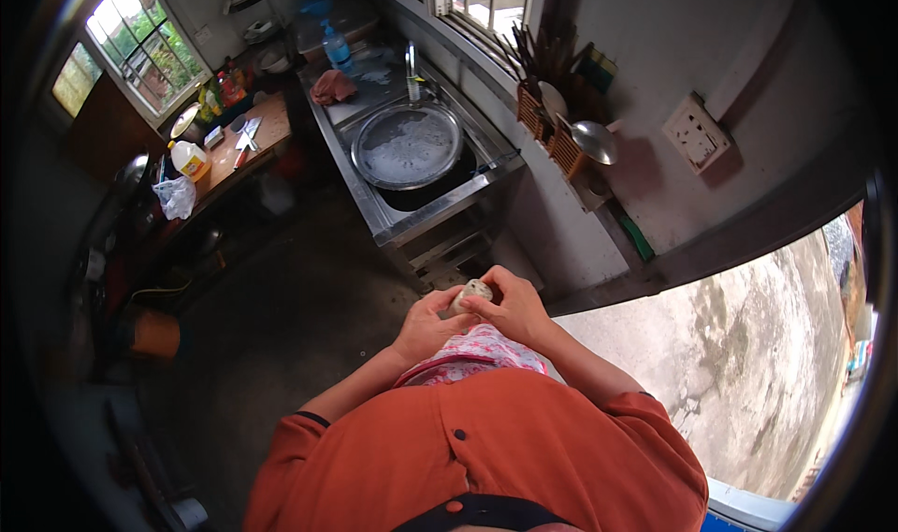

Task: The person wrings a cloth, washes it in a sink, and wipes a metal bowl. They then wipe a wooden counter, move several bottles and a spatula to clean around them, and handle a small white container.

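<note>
A small pale, stubby object (475, 290) with dark specks on its end is held up between my two hands, in front of my waist. It may be a piece of root vegetable; the picture does not settle it. My left hand (429, 323) grips its left and lower side. From the right, my right hand (513, 306) curls around it, thumb across its front. The fingers cover much of its body. Below the hands hangs a pink-and-white patterned cloth (484, 349), against the front of my orange shirt.
Ahead stands a steel sink (393, 234) holding a large round metal basin (408, 146) under the faucet (412, 76). A wooden counter (270, 128) at left bears a knife (245, 149) and a jug (188, 158). Utensil baskets (565, 149) hang on the right wall, beside a doorway.
</note>
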`<state>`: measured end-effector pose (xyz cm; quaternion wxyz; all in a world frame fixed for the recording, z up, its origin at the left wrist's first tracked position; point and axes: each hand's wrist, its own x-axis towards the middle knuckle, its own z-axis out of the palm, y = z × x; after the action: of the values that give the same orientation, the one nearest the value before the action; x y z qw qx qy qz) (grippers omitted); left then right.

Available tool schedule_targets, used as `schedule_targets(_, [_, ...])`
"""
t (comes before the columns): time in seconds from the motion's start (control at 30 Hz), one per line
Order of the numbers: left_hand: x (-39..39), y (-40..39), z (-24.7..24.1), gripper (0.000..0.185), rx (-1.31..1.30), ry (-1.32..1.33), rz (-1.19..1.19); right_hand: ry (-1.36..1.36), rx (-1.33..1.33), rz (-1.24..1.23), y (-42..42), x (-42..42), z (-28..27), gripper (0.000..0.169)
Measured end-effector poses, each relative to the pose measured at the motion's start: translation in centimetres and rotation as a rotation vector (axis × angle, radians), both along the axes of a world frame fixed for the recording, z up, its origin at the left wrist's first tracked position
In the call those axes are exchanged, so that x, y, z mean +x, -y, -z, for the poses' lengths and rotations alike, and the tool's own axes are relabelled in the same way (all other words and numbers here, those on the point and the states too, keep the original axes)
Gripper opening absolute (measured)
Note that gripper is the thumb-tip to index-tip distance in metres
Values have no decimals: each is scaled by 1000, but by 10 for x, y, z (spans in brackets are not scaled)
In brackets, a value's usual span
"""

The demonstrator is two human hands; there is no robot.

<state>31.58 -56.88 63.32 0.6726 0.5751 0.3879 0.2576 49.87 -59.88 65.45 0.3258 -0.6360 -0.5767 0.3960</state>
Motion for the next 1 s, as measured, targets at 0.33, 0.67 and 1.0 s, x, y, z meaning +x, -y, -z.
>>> schedule_targets(0.33, [-30, -23, 22, 47, 531, -90, -123, -577, -48, 75, -8, -39, 26, 43])
schedule_targets(0.67, [-56, -37, 31, 76, 410, -191, -235, -366, 301, 387, -50, 5, 19, 33])
schedule_targets(1.0, [-145, -23, 117, 56, -45, -161, -350, 631, 350, 1021, -36, 189, 14, 55])
